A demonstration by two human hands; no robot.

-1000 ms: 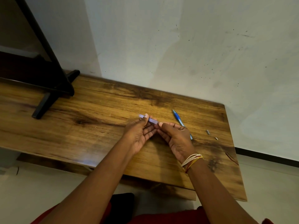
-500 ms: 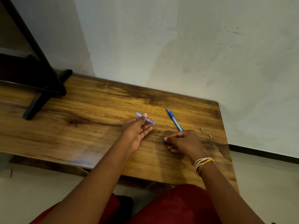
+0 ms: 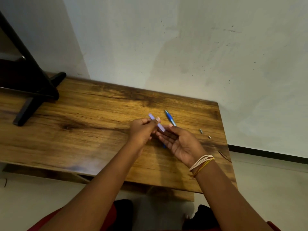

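Observation:
My left hand (image 3: pixel 141 132) pinches a pale lilac pen barrel (image 3: pixel 157 122) between thumb and fingertips, just above the wooden table (image 3: pixel 83 134). My right hand (image 3: pixel 180 144) is palm up beside it, fingers stretched toward the barrel's near end. A small blue piece (image 3: pixel 164 146) peeks out under those fingers; I cannot tell whether it is held or lies on the table. A blue pen (image 3: pixel 170 118) lies on the table just beyond my right hand.
Two tiny metal parts (image 3: pixel 201 131) (image 3: pixel 209 137) lie near the table's right edge. A black stand (image 3: pixel 33 92) occupies the far left of the table. A wall runs right behind the table, and pale floor (image 3: pixel 266 180) lies to the right.
My right hand left the barrel, dropped to the table curled over a small blue piece, and has now come back palm up beside the barrel. My left hand kept hold of the barrel.

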